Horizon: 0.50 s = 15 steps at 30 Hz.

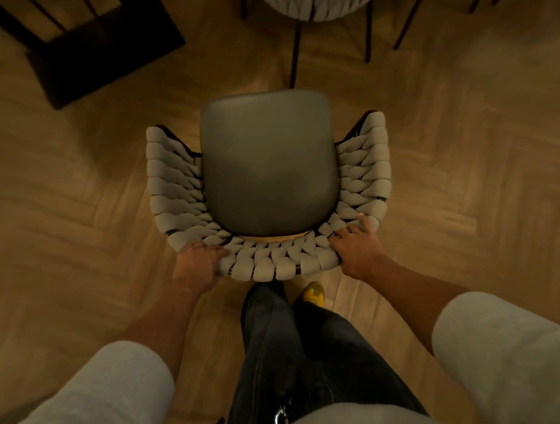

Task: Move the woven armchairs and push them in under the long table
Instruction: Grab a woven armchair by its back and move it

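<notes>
Both hands: you hold woven armchair [172, 185] by its back rim
Left hand [198, 261]: fingers curled over rim
Right hand [356, 246]: gripping rim too

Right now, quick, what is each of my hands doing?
Left hand: grips the back rim of the woven armchair.
Right hand: grips the same rim, one finger stretched out.
</notes>
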Each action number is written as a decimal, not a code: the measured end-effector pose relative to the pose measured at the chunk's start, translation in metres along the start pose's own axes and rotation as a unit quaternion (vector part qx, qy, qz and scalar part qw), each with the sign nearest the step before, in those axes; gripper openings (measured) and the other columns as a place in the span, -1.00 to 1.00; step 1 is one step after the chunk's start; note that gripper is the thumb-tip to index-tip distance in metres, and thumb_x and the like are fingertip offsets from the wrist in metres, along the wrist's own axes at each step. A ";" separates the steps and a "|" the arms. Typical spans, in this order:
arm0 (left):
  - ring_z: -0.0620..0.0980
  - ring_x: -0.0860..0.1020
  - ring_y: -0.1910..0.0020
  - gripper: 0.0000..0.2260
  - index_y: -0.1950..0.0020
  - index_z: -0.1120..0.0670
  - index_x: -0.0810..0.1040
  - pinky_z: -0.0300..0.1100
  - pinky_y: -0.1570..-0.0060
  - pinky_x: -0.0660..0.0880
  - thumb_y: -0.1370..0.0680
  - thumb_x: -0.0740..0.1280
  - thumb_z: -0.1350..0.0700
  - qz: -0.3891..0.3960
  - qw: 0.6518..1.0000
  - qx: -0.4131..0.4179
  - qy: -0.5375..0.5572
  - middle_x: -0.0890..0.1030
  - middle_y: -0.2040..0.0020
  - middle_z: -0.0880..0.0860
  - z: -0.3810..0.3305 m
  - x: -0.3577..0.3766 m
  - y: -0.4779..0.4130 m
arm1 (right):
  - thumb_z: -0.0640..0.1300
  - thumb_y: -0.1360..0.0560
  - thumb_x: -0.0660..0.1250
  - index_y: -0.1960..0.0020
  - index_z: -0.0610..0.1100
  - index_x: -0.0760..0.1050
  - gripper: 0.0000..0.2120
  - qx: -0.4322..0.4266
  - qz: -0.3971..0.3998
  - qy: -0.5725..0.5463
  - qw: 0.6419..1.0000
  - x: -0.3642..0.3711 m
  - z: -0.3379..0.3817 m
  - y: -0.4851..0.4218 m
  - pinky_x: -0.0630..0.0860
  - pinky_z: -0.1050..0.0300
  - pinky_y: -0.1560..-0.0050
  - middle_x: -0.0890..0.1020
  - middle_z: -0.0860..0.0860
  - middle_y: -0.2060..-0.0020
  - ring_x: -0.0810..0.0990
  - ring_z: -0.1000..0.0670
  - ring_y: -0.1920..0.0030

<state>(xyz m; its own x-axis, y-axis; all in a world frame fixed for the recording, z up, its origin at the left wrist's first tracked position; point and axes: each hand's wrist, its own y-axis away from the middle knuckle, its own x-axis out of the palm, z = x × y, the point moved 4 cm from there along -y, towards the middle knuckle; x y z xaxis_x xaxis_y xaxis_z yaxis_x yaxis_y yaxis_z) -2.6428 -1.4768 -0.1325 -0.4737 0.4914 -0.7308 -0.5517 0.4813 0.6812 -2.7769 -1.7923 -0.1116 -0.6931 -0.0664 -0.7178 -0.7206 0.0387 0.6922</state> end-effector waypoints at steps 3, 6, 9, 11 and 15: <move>0.02 0.45 -0.35 -0.45 -0.51 -0.22 0.38 -0.07 -0.42 0.32 -0.52 0.41 -0.13 -0.007 1.000 -0.016 0.022 0.50 -0.42 -0.11 0.014 0.000 0.001 | 0.05 -0.49 0.39 -0.47 0.06 0.41 -0.44 -0.011 -0.006 0.017 1.000 -0.020 0.004 -0.020 -0.20 -0.35 -0.56 0.51 -0.01 -0.40 0.38 -0.14 -0.47; 0.02 0.46 -0.34 -0.46 -0.51 -0.23 0.38 -0.08 -0.40 0.33 -0.54 0.41 -0.11 -0.006 0.999 -0.034 0.039 0.51 -0.41 -0.10 0.032 -0.007 -0.009 | 0.06 -0.49 0.38 -0.49 0.04 0.40 -0.42 -0.016 -0.014 0.031 0.999 -0.044 0.002 -0.043 -0.21 -0.35 -0.57 0.50 -0.02 -0.41 0.36 -0.14 -0.49; 0.00 0.48 -0.32 -0.50 -0.50 -0.25 0.38 -0.11 -0.37 0.33 -0.57 0.37 -0.05 -0.012 0.999 -0.035 0.035 0.50 -0.42 -0.13 0.054 -0.011 -0.023 | 0.03 -0.50 0.37 -0.50 0.02 0.38 -0.41 -0.022 -0.015 0.039 0.999 -0.069 0.002 -0.067 -0.20 -0.37 -0.57 0.49 -0.04 -0.42 0.33 -0.17 -0.50; -0.01 0.50 -0.30 -0.53 -0.49 -0.24 0.40 -0.12 -0.36 0.34 -0.59 0.35 -0.01 -0.020 0.998 -0.037 0.036 0.51 -0.42 -0.14 0.071 -0.014 -0.032 | 0.04 -0.49 0.38 -0.50 0.01 0.38 -0.40 -0.025 -0.010 0.045 0.999 -0.086 0.006 -0.084 -0.19 -0.39 -0.56 0.48 -0.06 -0.43 0.29 -0.19 -0.52; -0.03 0.51 -0.31 -0.56 -0.49 -0.28 0.37 -0.12 -0.34 0.34 -0.61 0.29 -0.06 -0.004 0.999 -0.031 0.026 0.51 -0.41 -0.15 0.109 -0.027 -0.056 | 0.06 -0.49 0.39 -0.50 0.01 0.39 -0.41 -0.030 -0.006 0.052 0.998 -0.122 0.016 -0.119 -0.18 -0.39 -0.56 0.46 -0.06 -0.45 0.25 -0.20 -0.54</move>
<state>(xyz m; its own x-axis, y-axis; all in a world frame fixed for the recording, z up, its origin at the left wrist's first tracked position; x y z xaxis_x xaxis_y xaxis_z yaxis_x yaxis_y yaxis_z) -2.5240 -1.4376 -0.1464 -0.5026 0.4493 -0.7386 -0.5959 0.4388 0.6725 -2.6073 -1.7724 -0.1075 -0.6758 -0.1703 -0.7172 -0.7249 -0.0229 0.6885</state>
